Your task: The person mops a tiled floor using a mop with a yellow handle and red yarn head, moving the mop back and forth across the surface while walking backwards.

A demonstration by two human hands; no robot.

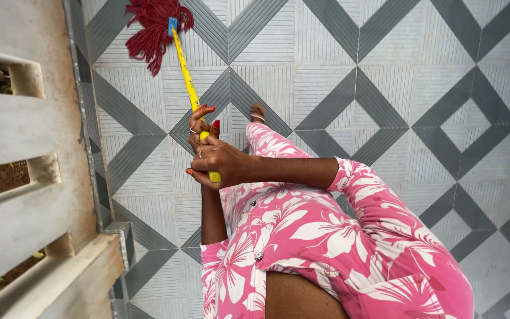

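Yellow-handled mop (187,77) — dark red string head on grey patterned tiles (385,53), left hand (200,127) and right hand (216,162) fingers wrapped round its handle

Tiled porch or veranda of a home, seen from above. The floor (420,77) is laid with ribbed pale-grey tiles crossed by darker grey bands that form repeating diamond and chevron patterns, a finish typical of domestic outdoor paving. Along the left edge runs a low concrete balustrade (25,195) with rectangular openings, through which bare soil and a few green leaves show, placing the floor at the border of a garden. A red string mop (156,26) rests on the tiles at far left
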